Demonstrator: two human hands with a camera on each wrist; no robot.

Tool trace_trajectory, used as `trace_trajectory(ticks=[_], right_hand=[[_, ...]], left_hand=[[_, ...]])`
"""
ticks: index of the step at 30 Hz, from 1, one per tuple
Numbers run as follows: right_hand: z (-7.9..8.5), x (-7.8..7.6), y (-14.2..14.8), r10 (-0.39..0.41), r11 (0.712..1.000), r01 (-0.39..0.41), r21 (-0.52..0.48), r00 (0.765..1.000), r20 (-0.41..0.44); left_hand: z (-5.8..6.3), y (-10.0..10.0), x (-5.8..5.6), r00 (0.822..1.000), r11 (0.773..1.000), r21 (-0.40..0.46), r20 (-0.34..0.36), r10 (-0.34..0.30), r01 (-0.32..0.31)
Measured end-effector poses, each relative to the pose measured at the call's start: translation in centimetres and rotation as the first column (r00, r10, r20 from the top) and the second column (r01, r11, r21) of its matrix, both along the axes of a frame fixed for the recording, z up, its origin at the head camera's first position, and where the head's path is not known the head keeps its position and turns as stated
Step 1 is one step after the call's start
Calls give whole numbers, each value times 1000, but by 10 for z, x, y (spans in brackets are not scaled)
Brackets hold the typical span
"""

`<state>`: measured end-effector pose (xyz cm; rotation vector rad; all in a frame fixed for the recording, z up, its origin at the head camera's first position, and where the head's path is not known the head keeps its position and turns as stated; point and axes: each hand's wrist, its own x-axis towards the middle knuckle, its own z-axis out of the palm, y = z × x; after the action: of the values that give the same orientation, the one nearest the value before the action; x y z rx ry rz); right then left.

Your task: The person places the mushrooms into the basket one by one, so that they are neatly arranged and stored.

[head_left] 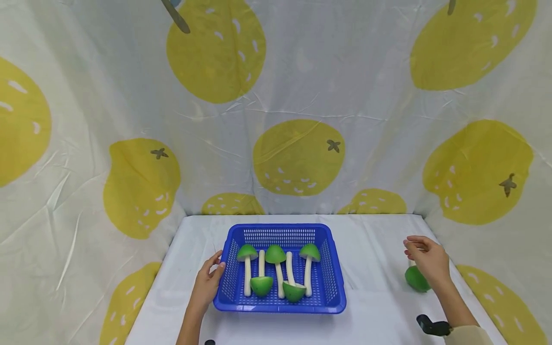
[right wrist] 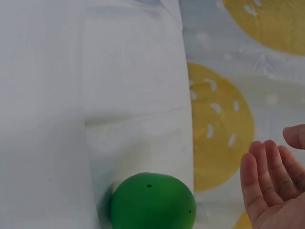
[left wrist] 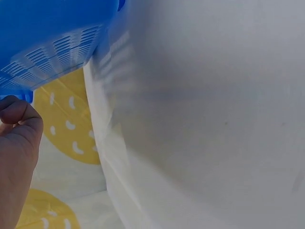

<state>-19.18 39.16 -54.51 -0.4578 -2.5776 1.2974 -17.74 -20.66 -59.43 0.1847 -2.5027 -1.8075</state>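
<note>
My left hand (head_left: 207, 282) holds the left rim of a blue plastic basket (head_left: 280, 309), thumb and fingers at its edge. Inside the basket lie several toy mushrooms (head_left: 275, 254) with green caps and white stems, some cap-up and some turned the other way. On the right, my right hand (head_left: 429, 261) hovers with loosely bent fingers and nothing between them. Another green-capped mushroom (head_left: 417, 279) lies on the table just beside it, its pale stem partly hidden by the hand. From the right wrist, that green cap (right wrist: 152, 202) appears apart from the fingers (right wrist: 271, 176).
A white cloth covers the table (head_left: 371, 268). Behind and at both sides hangs a curtain (head_left: 302, 96) printed with yellow fruit. A black wrist device (head_left: 433, 327) sits on the right forearm by the sleeve.
</note>
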Motion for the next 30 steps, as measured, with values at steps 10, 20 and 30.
trace_trajectory(ticks=[10,20,30], right_hand=[[-4,-6,19,-50,997,47,59,997,56],[-22,-10,41,-134,988,122,94,982,131],[-40,-11,57,-183,982,171,82,969,166]], left_hand=[[-2,0,1,1000,1000,-12,-2,2,-2],[-1,2,1,1000,1000,-15,16,12,-12],[-2,1,0,1000,1000,23,8,11,-11]])
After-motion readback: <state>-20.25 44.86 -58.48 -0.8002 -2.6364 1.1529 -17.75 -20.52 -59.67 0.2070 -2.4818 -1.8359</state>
